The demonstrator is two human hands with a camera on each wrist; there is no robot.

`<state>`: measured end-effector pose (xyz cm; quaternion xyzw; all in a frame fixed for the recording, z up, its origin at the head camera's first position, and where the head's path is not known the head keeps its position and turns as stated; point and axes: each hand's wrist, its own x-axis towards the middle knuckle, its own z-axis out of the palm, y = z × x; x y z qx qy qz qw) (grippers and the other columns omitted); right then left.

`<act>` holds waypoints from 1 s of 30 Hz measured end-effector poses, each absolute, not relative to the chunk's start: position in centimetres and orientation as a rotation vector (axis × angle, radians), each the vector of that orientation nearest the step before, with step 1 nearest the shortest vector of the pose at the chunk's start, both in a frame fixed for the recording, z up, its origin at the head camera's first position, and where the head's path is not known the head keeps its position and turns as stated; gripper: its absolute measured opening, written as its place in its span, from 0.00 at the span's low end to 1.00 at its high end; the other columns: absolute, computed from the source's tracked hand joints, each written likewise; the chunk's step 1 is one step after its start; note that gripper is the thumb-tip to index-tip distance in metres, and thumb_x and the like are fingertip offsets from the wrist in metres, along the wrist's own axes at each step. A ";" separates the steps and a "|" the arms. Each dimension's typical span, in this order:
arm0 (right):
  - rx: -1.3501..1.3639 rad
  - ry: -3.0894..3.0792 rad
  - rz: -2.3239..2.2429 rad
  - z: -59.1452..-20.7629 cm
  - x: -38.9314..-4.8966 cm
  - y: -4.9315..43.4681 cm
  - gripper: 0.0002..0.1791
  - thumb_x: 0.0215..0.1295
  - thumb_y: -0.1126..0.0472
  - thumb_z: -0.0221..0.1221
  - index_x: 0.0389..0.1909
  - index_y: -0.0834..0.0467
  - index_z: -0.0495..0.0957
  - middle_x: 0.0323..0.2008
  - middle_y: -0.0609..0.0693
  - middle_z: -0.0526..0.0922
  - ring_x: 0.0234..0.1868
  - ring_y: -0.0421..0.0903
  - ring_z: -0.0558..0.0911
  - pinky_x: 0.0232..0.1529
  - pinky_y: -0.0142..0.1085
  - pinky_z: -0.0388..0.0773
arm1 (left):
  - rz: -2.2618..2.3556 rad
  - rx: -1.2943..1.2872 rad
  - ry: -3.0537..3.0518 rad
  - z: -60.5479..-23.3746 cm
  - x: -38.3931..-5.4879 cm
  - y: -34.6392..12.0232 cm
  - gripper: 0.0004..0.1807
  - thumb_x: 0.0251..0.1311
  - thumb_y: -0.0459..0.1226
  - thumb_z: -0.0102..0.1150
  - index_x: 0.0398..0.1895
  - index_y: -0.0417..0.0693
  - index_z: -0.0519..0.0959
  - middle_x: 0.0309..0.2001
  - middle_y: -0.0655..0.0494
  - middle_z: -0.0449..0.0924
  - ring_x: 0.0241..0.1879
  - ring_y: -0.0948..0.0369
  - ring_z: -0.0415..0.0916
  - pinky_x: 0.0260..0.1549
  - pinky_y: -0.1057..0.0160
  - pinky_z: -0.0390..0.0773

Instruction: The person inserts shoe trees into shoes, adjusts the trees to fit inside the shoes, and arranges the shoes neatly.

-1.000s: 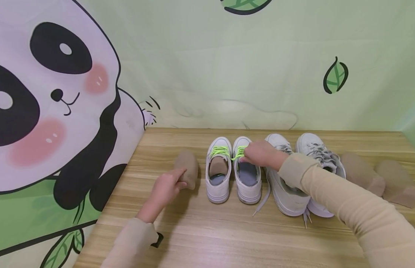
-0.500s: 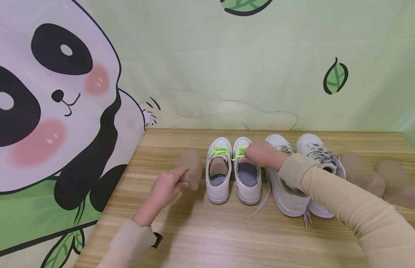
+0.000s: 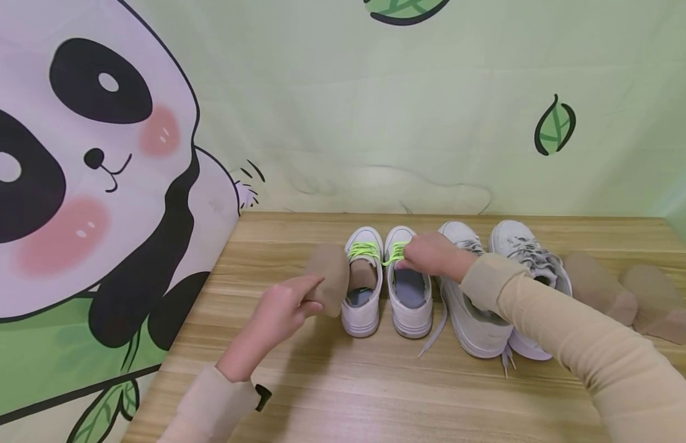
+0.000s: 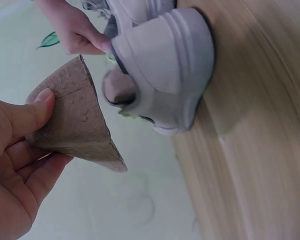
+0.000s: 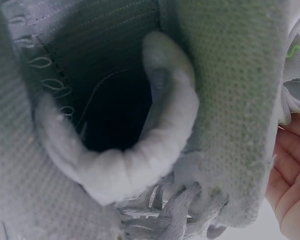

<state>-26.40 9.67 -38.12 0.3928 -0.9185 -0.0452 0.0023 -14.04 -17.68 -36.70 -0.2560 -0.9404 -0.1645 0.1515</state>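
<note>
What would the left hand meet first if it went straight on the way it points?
Probably the leftmost shoe, touched first by the insert the left hand holds; the depth between them is unclear.

In the head view the brown insert point(image 3: 330, 277) covers the outer edge of the left lime-laced shoe point(image 3: 360, 320) and some fingers of the left hand point(image 3: 276, 311), while the right hand point(image 3: 431, 253) hides part of the front of the right lime-laced shoe point(image 3: 412, 321). A tan sleeve point(image 3: 570, 332) blocks part of the larger grey-white shoes point(image 3: 481, 335) and is cut off at the lower right, and the black thing point(image 3: 263, 395) by the other cuff point(image 3: 218, 397) shows too little to name. In the right wrist view the right edge cuts off the right hand, and one larger shoe's inside is too dark to read.
</note>
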 end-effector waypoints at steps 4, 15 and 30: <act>1.232 -2.882 -0.146 -38.0 -26.4 9.7 0.22 0.57 0.44 0.52 0.11 0.54 0.73 0.13 0.48 0.74 0.18 0.47 0.74 0.19 0.43 0.72 | -0.476 -0.781 -2.690 -36.2 -13.7 -17.1 0.22 0.44 0.37 0.65 0.46 0.45 0.76 0.43 0.53 0.80 0.39 0.60 0.78 0.36 0.64 0.77; 1.228 -2.887 -0.146 -37.9 -26.4 9.7 0.22 0.57 0.45 0.52 0.10 0.53 0.71 0.12 0.47 0.73 0.17 0.45 0.73 0.19 0.42 0.72 | -0.485 -0.884 -2.657 -35.6 -13.1 -15.8 0.23 0.44 0.38 0.65 0.46 0.42 0.76 0.44 0.51 0.80 0.45 0.58 0.77 0.43 0.63 0.75; 1.273 -2.935 -0.087 -38.0 -26.3 10.2 0.15 0.49 0.49 0.62 0.23 0.55 0.70 0.16 0.45 0.69 0.20 0.44 0.70 0.21 0.39 0.69 | -0.463 -0.915 -2.642 -36.0 -12.8 -15.4 0.22 0.45 0.39 0.64 0.47 0.43 0.76 0.44 0.51 0.80 0.45 0.59 0.77 0.43 0.63 0.75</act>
